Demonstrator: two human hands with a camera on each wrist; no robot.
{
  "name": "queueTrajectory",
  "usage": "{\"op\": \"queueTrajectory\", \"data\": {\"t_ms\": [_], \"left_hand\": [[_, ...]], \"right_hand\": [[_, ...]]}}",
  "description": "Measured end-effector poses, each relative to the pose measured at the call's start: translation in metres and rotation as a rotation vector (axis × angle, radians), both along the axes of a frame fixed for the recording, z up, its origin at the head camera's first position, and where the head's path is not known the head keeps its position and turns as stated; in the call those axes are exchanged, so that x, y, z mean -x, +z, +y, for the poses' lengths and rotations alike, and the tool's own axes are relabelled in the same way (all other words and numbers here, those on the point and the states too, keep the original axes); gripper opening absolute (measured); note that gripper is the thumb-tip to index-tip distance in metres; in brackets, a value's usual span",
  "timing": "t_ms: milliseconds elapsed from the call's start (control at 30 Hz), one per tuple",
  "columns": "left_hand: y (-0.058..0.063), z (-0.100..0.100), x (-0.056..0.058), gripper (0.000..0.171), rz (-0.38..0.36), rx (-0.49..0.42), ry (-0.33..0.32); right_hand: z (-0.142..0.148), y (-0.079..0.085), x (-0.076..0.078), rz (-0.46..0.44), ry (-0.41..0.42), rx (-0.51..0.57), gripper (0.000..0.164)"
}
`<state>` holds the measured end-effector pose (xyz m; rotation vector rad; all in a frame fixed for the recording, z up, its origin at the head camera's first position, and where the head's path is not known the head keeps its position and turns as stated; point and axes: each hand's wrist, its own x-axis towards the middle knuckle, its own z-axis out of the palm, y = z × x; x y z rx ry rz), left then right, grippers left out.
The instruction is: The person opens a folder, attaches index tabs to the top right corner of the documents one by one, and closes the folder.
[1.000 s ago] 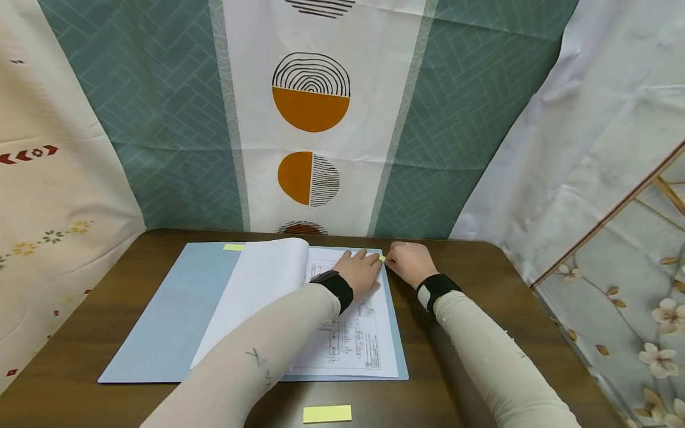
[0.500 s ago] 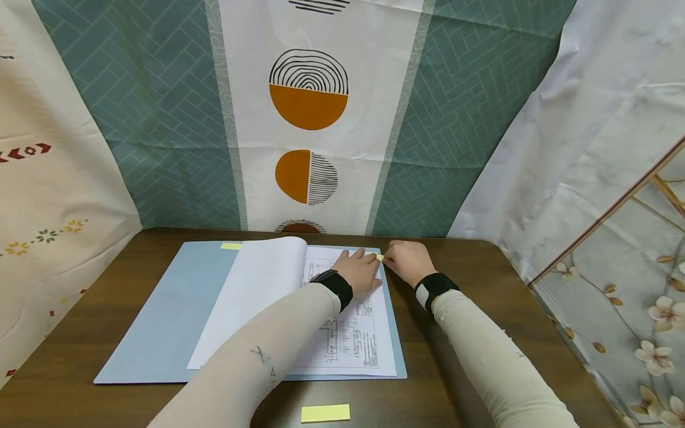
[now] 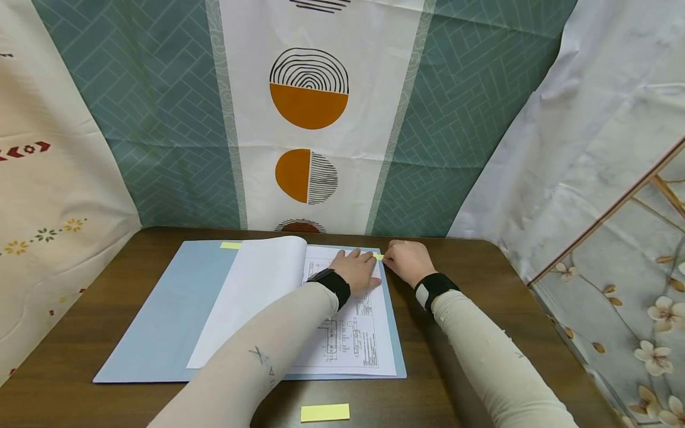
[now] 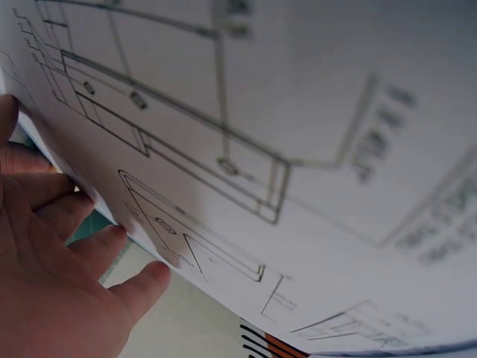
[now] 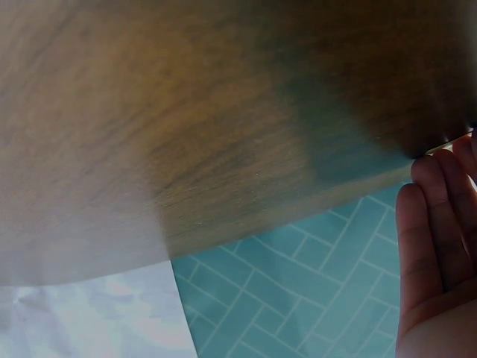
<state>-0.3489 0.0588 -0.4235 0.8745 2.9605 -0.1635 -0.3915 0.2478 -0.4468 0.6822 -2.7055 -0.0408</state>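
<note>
A cloth backdrop (image 3: 176, 107) with teal herringbone panels and a white band of orange-and-black circles hangs behind a dark brown, wood-grained table (image 3: 535, 333) with rounded far corners. On the table lies an open, smooth light-blue folder (image 3: 160, 333). Inside, a blank white paper page (image 3: 262, 279) curls over in a soft roll beside a flat white sheet (image 3: 369, 333) printed with fine black line drawings. The left hand (image 3: 357, 273) rests on the sheet's upper part, fingers spread. A flat yellow rectangle (image 3: 324, 412) lies in front of the folder; a smaller yellow tab (image 3: 231, 245) sits at its upper left edge. The right hand (image 3: 409, 261), fingers bent, seems to pinch a thin yellow strip (image 3: 378, 257) at the folder's upper right corner, fingertips partly hidden.
</note>
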Motion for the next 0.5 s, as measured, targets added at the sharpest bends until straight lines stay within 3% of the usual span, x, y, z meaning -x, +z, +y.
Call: {"op": "queueTrajectory", "data": {"t_ms": [267, 500], "left_hand": [[-0.0078, 0.0008, 0.0066, 0.072, -0.015, -0.029, 0.034], [-0.0072, -0.0024, 0.0074, 0.075, -0.013, -0.028, 0.066]], "right_hand": [[-0.0017, 0.0033, -0.0031, -0.010, -0.018, 0.000, 0.009], [-0.0023, 0.0022, -0.0023, -0.007, -0.026, -0.007, 0.009]]}}
